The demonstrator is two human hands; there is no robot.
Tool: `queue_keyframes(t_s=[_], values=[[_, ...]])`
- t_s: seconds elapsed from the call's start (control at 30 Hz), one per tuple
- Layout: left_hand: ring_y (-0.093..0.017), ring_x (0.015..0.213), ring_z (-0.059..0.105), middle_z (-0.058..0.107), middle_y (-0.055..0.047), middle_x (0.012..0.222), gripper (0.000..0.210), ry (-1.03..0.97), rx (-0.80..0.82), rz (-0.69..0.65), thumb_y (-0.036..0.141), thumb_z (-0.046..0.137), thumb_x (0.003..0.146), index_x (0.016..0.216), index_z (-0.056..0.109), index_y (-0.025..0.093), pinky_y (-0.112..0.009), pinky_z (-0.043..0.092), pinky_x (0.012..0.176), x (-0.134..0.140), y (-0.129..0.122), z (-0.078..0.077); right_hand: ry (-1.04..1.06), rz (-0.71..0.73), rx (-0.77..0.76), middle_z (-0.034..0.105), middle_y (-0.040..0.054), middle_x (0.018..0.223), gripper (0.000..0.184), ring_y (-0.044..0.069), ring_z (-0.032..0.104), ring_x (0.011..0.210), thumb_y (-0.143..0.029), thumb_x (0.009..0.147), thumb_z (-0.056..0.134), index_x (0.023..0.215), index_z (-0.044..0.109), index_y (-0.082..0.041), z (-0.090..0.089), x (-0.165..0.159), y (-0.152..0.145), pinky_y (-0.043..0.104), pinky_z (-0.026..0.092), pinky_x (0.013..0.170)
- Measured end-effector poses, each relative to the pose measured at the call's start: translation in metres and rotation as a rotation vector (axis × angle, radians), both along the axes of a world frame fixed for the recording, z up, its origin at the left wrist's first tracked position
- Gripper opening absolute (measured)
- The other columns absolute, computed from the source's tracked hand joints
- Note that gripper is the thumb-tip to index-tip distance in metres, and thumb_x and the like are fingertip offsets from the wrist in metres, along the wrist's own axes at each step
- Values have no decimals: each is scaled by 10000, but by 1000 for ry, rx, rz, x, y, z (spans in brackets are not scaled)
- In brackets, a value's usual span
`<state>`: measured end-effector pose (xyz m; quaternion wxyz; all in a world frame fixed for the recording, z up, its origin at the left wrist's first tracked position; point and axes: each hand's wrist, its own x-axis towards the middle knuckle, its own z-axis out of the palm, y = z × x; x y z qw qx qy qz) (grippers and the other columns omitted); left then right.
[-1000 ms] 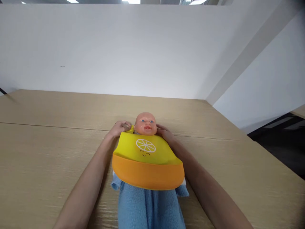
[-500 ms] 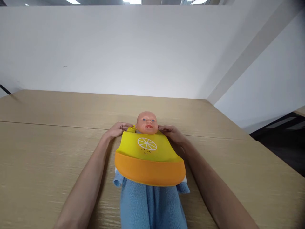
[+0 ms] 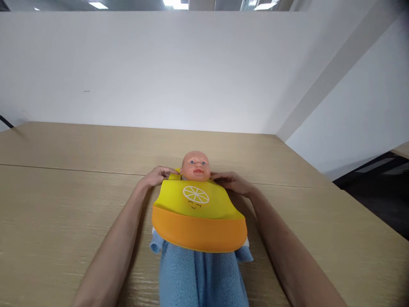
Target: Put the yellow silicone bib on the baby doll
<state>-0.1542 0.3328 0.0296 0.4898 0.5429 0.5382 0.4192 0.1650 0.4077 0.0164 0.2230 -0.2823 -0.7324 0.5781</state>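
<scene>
There is only the one view, from a camera on the person's head, set low and close over the near edge of the wooden table (image 3: 64, 204) and facing forward along it toward the white wall (image 3: 159, 72) at the far side. Both forearms run up from the bottom corners to the left hand (image 3: 156, 175) and right hand (image 3: 231, 182) at the doll (image 3: 195, 166), which lies near the middle of the frame, quite close. The very nearest stretch of table falls below the frame, and the far right corner looks dark and is hard to read.
</scene>
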Motion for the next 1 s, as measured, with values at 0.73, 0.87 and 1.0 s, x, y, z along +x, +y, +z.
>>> queue_keyframes(t_s=[0.73,0.87,1.0], values=[[-254,779,647,741,-47,893,329,-13,-28,-74,168,661,511,825,748,216,-365,500,714,0,8,-10,53,-238,81,718,39,842,184,200,655,780,-236,660,625,805,727,-187,-11,-12,-8,373,511,767],[-271,830,645,740,-51,912,293,-10,4,-125,199,699,512,800,753,210,-382,498,773,-3,3,-7,29,-274,113,718,39,882,224,210,651,818,-215,646,612,840,723,-206,-15,-14,-13,381,512,778],[-284,869,641,741,-50,901,244,-6,8,-105,268,700,559,789,751,206,-389,492,805,-6,-8,-2,34,-284,111,714,53,912,223,216,645,830,-227,674,599,858,725,-217,-15,-15,-20,378,507,790]])
